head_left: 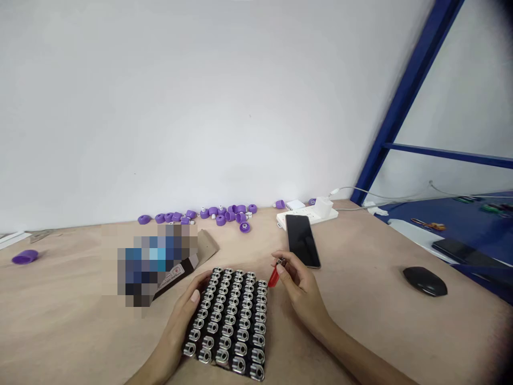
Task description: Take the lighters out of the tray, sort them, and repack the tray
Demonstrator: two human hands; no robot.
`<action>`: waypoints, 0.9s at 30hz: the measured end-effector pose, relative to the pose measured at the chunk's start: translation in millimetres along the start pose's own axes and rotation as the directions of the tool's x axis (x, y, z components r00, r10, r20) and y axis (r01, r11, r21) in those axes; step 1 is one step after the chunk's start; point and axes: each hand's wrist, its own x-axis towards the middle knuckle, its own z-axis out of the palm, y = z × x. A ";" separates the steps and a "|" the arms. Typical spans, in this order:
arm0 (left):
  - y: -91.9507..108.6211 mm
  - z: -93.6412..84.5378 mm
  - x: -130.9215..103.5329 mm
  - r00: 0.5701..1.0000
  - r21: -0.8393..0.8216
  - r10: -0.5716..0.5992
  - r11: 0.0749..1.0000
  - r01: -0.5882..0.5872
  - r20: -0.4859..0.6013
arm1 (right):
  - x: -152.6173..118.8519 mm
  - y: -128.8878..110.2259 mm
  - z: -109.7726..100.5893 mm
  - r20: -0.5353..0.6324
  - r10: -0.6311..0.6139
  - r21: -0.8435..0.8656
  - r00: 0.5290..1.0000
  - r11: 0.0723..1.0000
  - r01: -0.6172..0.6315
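My left hand grips the left side of a black tray, its thumb along the edge and the other fingers partly hidden behind it. Rows of lighters fill the tray, with their silver metal tops facing me. To the right of the tray, my right hand pinches a red lighter near its metal top. The lighter's red body points downward, close to the tray's upper right corner and apart from the rows.
A dark phone leans on a white power strip. Several purple caps line the wall. An open cardboard box with a blurred-out area stands left. A black mouse lies right; another purple cap lies far left.
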 end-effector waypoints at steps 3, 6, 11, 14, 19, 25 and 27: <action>-2.1 -0.6 0.2 1.000 -0.010 0.004 1.000 -0.004 0.008 | 0.2 -3.0 0.1 -0.025 -0.025 -0.009 0.999 1.000 0.025; -2.4 -0.1 1.3 1.000 -0.026 -0.005 1.000 0.005 0.005 | -2.2 -4.0 2.5 -0.027 -0.051 -0.027 0.998 0.998 0.050; -1.1 0.3 2.8 1.000 -0.004 0.001 1.000 -0.001 -0.005 | -8.6 -0.2 7.2 -0.029 -0.077 -0.045 0.997 0.996 0.075; -0.6 0.0 1.7 1.000 0.006 0.010 1.000 -0.010 0.006 | -8.1 2.6 7.1 -0.062 -0.078 -0.040 0.995 0.996 0.076; -0.7 -0.4 0.4 1.000 0.017 -0.008 1.000 0.008 -0.006 | -4.4 2.2 4.4 -0.010 -0.054 0.003 0.999 0.999 0.054; 0.2 -1.0 0.2 1.000 0.045 0.000 0.999 0.000 -0.003 | -7.4 2.9 4.7 0.068 -0.160 -0.126 0.985 0.978 0.168; -1.2 -1.7 0.0 1.000 0.047 -0.005 0.999 0.006 -0.009 | -8.9 4.2 5.3 0.106 -0.240 -0.217 0.965 0.942 0.258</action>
